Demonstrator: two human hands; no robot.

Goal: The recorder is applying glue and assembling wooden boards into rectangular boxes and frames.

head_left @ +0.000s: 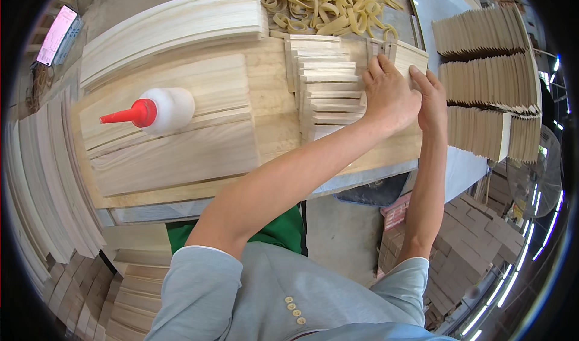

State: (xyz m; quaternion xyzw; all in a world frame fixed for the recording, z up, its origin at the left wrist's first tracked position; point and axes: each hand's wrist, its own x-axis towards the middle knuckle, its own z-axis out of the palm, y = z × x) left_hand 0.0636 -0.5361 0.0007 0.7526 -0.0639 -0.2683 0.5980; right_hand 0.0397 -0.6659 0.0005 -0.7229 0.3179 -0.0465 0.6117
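Both my hands are together at the right end of the wooden work board (274, 99). My left hand (389, 96) is closed, its fingertips pressed on the near end of a narrow wooden strip (374, 46). Beside it, my right hand (433, 102) pinches the near right corner of a small pale wooden panel (410, 58) between thumb and fingers. The two hands nearly touch, and they partly hide these pieces. Just left of them lies an overlapping row of small wooden slats (329, 78).
A white glue bottle with a red nozzle (172, 108) lies on wide wooden panels (175, 154) at left. Long boards (175, 30) and tangled yellowish bands (325, 6) are behind. Stacked thin wooden pieces (485, 78) stand at right; tall boards (51, 172) fill the left side.
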